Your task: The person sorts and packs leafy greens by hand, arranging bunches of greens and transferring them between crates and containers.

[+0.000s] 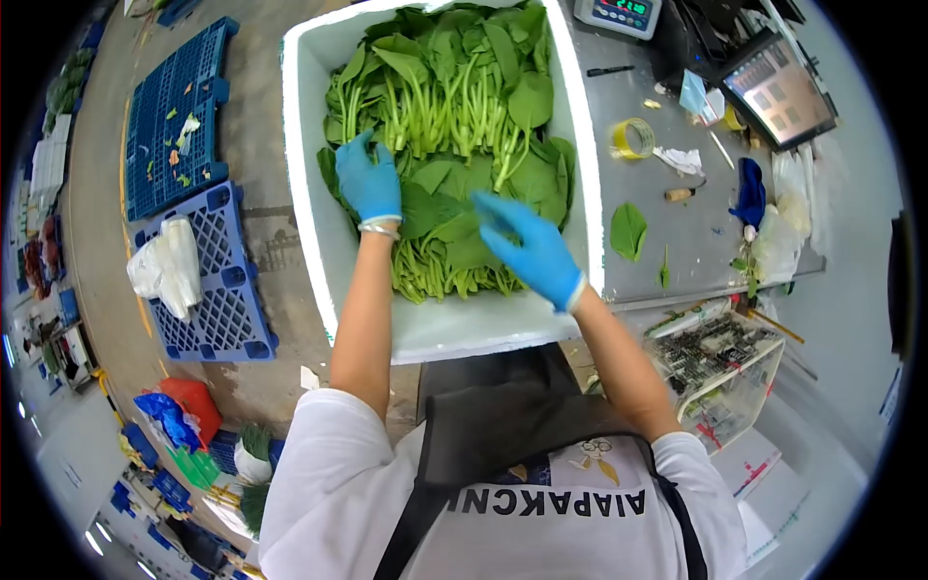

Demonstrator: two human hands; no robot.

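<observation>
A white foam box (300, 184) in front of me holds leafy greens (449, 106) with pale green stems, laid in overlapping rows. My left hand (369, 182), in a blue glove, rests against the greens near the box's left wall; its fingers are slightly apart and I see nothing gripped in them. Over the right side of the lower row is my right hand (530, 249), also gloved in blue. Its fingers are stretched out and a little blurred, with nothing held. Leaves lie below both hands, and more stems (445, 271) show at the near end.
Right of the box, a metal table (619, 106) carries a scale (621, 14), a tape roll (633, 138), a marker (610, 71), a loose leaf (628, 231) and a screen (779, 89). Blue pallets (179, 121) lie on the floor to the left. A clear bin (725, 367) stands lower right.
</observation>
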